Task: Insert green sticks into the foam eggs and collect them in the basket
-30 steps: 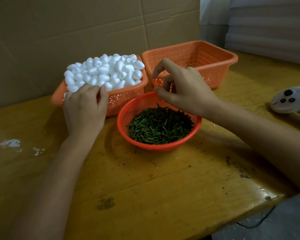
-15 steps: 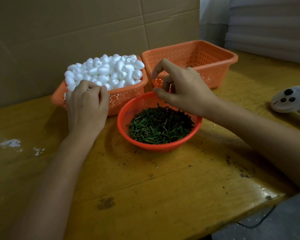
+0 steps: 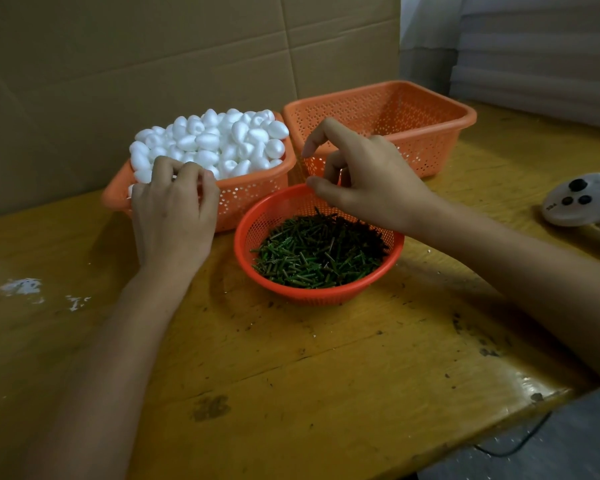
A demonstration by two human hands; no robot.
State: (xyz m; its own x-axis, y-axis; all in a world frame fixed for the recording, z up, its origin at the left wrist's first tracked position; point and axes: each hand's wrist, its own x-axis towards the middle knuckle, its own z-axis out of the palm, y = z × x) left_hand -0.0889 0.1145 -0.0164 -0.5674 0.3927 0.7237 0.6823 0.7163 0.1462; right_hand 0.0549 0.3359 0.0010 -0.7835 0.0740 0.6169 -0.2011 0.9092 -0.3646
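Left hand (image 3: 174, 216): fingers curled down over the foam eggs (image 3: 219, 140) at the near rim of their heaped rectangular basket (image 3: 253, 199); whether an egg is enclosed cannot be told. Right hand (image 3: 371, 181): above the far edge of the round basket (image 3: 245, 237) that holds the green sticks (image 3: 319, 258), thumb and middle finger drawn close, index finger raised; a stick between them cannot be confirmed. Collecting basket (image 3: 437, 112): no egg shows in it. Assessment: the eggs are very light and dent easily, so cradle one round its middle. The sticks are thin, stiff and tangled; pinch one mid-length and push straight, or the foam may split
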